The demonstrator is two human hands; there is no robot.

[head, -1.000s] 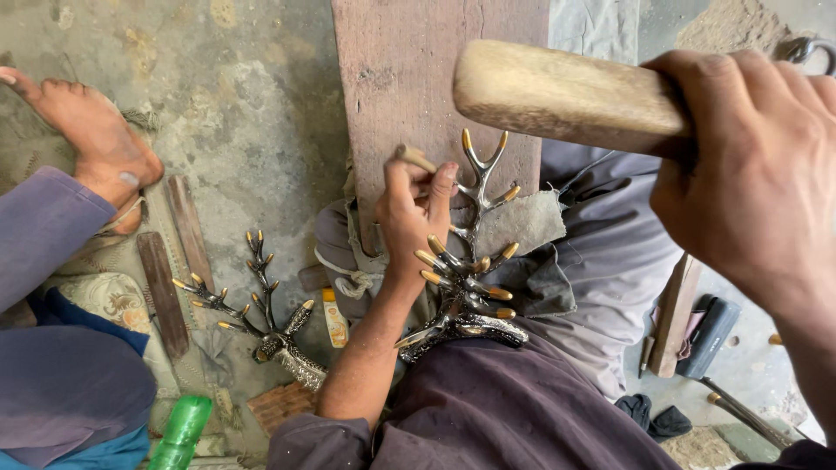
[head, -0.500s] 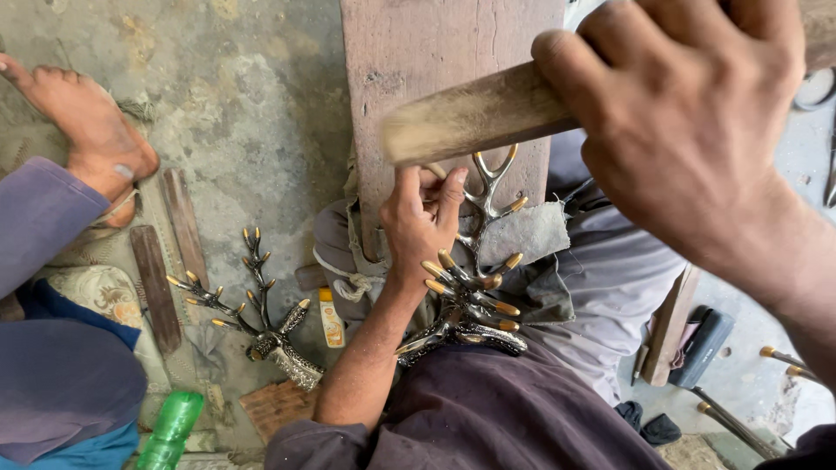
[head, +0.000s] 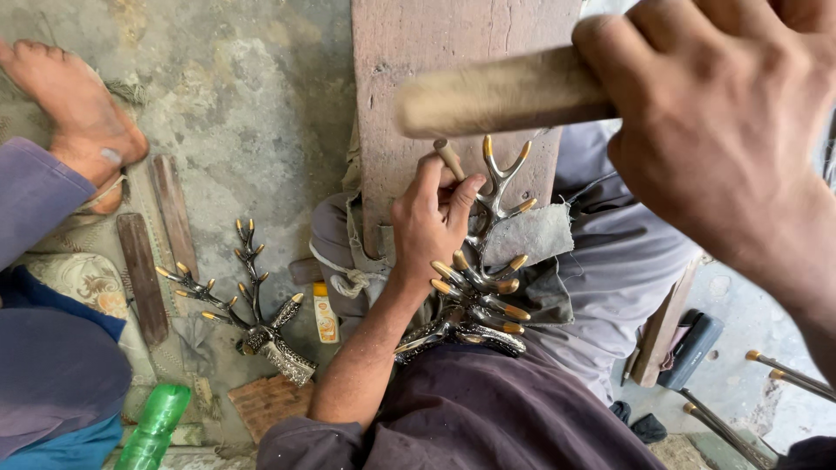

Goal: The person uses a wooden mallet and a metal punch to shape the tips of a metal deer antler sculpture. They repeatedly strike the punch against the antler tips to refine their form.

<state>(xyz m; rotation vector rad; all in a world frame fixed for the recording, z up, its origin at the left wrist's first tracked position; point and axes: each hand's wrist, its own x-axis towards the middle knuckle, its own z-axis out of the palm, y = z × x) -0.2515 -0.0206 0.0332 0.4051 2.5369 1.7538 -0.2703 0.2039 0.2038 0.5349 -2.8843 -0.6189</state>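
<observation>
Left hand (head: 431, 222) pinches a small chisel (head: 449, 158) against the metal antler piece (head: 488, 261). Right hand (head: 714, 130) grips a wooden mallet (head: 501, 97) above the plank (head: 409, 52).

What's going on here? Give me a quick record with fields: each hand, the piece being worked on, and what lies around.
Right hand: right hand raised, grip closed round a wooden mallet, which is blurred.
Left hand: left hand pinches a small punch tool against the metal antler piece.
Workpiece: silver-coloured antlers with golden tips, lying on the lap on a grey cloth, against a wooden plank.
Nearby: second antler piece on the concrete floor, green bottle, another person's bare foot.
</observation>
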